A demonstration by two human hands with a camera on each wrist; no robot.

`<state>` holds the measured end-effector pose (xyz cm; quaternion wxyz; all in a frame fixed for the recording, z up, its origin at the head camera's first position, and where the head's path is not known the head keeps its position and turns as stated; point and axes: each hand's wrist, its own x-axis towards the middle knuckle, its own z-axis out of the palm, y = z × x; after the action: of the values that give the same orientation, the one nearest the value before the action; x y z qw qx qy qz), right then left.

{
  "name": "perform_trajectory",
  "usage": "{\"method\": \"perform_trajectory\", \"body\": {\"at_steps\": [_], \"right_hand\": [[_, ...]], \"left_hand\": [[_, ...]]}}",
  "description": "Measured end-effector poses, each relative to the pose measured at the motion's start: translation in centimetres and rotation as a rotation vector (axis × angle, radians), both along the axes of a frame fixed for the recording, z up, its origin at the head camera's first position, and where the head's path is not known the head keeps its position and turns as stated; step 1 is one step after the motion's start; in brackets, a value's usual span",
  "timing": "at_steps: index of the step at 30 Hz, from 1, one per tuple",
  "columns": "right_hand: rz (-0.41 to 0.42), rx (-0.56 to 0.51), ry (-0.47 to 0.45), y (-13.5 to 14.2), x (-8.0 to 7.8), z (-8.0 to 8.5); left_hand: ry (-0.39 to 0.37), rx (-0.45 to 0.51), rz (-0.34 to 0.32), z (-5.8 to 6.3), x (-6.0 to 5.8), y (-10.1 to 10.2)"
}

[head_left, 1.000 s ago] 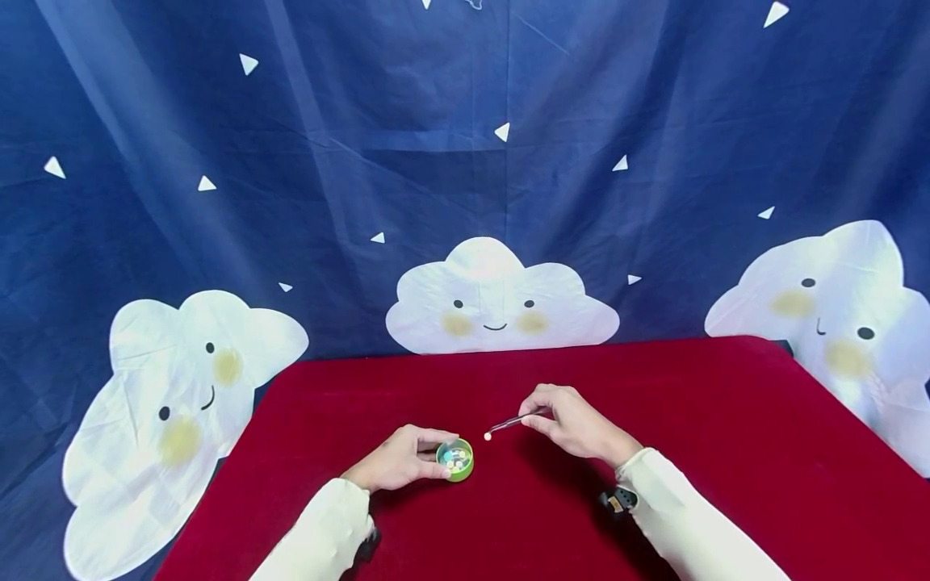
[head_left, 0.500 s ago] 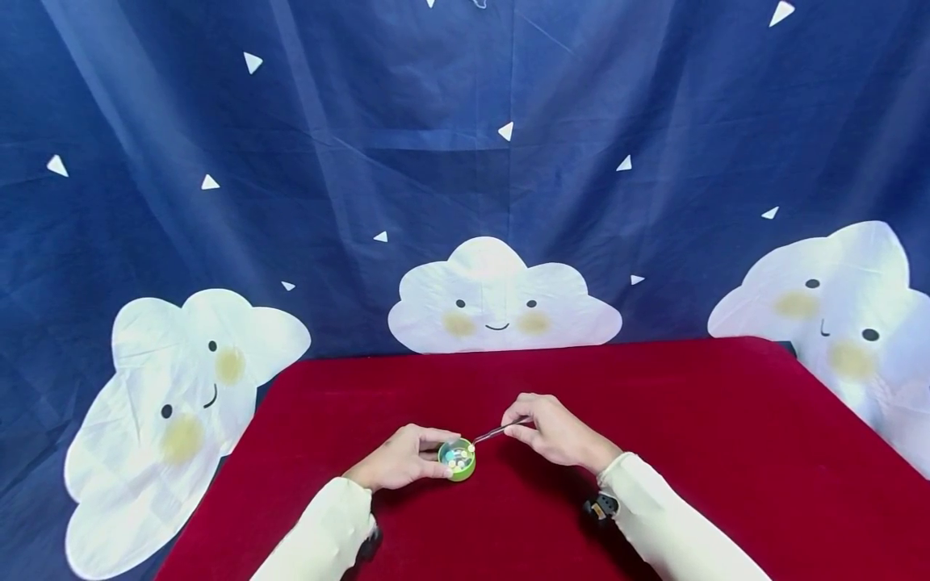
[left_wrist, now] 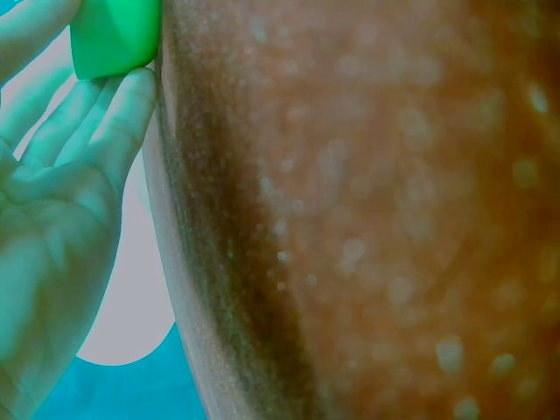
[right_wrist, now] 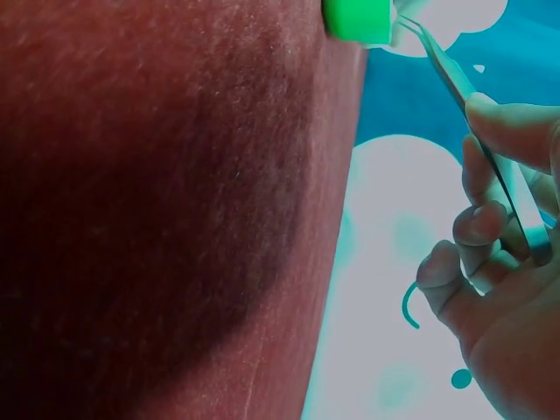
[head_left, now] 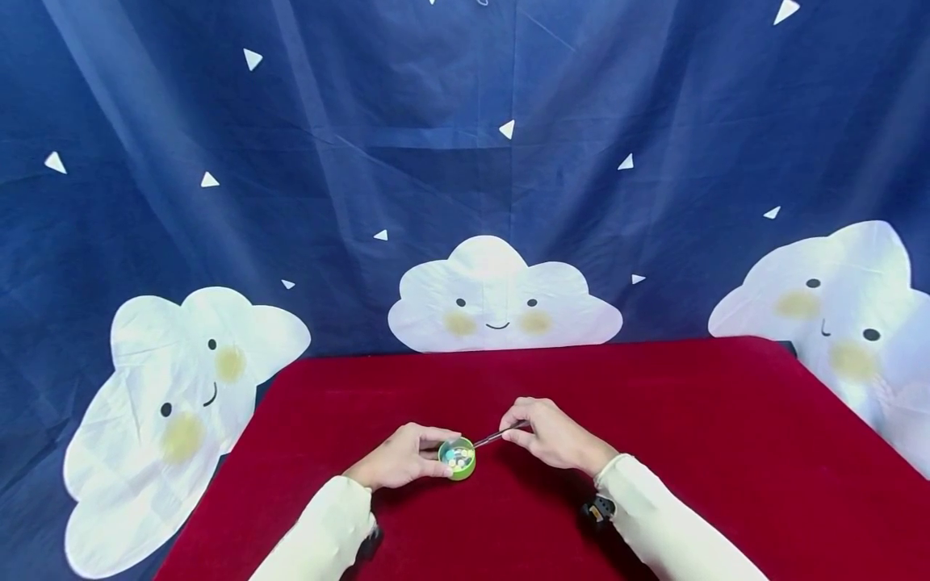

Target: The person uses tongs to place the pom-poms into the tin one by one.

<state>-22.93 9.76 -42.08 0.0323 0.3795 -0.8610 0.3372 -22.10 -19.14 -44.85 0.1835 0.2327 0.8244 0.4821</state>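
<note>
A small round green container (head_left: pixel 462 474) stands on the red table, with several small white and yellowish pieces (head_left: pixel 461 463) and a light-blue patch inside. My left hand (head_left: pixel 398 460) grips it from the left between thumb and fingers; the left wrist view shows fingertips against the green wall (left_wrist: pixel 118 39). Metal tweezers (head_left: pixel 496 436) are pinched between thumb and fingers of my right hand (head_left: pixel 558 434). Their tips reach over the container's right rim. In the right wrist view the tweezers (right_wrist: pixel 477 118) have slightly parted tips beside the green container (right_wrist: pixel 354 19); what lies between them is unclear.
Red cloth covers the table (head_left: pixel 654 395). Behind it hangs a dark blue curtain (head_left: pixel 436 186) printed with white clouds and small triangles. A dark wrist device (head_left: pixel 599 509) sits at the right cuff.
My right hand has moved left and slightly down, bringing the tweezers with a small white piece from beside the container to over its rim. My left hand stays nearly still on the container.
</note>
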Motion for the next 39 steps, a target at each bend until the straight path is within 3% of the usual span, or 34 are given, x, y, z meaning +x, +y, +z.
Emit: {"method": "perform_trajectory", "body": {"at_steps": [8, 17, 28, 39], "right_hand": [[-0.002, -0.017, 0.002, 0.49, 0.08, 0.11], [-0.002, -0.048, 0.006, 0.39, -0.05, 0.24], [0.015, 0.027, 0.034, -0.04, 0.08, 0.16], [0.014, -0.004, -0.002, 0.28, 0.35, 0.22]], "left_hand": [[0.012, -0.019, -0.006, 0.06, -0.01, -0.15], [-0.016, 0.041, -0.014, -0.06, -0.11, -0.22], [-0.003, 0.037, -0.007, 0.05, 0.02, 0.07], [-0.004, 0.036, -0.012, 0.06, 0.03, 0.00]]}}
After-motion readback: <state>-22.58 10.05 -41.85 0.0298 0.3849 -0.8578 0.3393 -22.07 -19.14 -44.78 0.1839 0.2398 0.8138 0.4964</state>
